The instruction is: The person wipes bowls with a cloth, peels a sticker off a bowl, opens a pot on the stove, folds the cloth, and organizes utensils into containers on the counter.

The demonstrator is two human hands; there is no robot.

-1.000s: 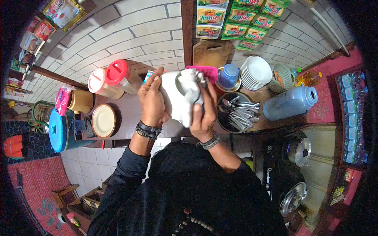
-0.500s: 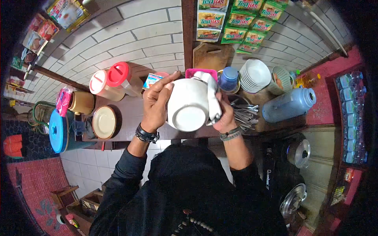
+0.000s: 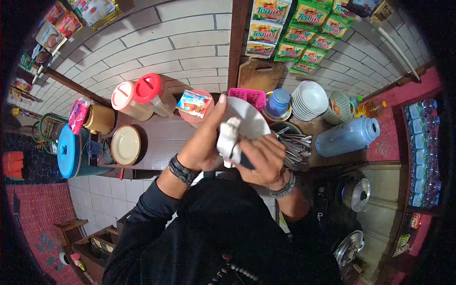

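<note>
A white bowl (image 3: 251, 118) is held tilted in front of me, above the counter's front edge. My left hand (image 3: 202, 145) grips it from the left, with fingers pointing up along its side. A bunched white cloth (image 3: 229, 134) lies against the near part of the bowl. Closed around the cloth, my right hand (image 3: 267, 159) reaches across from the right with bent fingers. The two hands and the cloth hide the bowl's lower part.
Behind the bowl stand a pink basket (image 3: 247, 96), a blue cup (image 3: 278, 100) and stacked white bowls (image 3: 308, 97). Cutlery (image 3: 293, 142) and a blue thermos (image 3: 346, 137) are on the right. Leftward are lidded pitchers (image 3: 151, 90) and a cream dish (image 3: 126, 145).
The bowl has turned from showing its underside to a tilted pose. My right hand and the cloth have moved left, across the bowl's near side. The view has shifted slightly.
</note>
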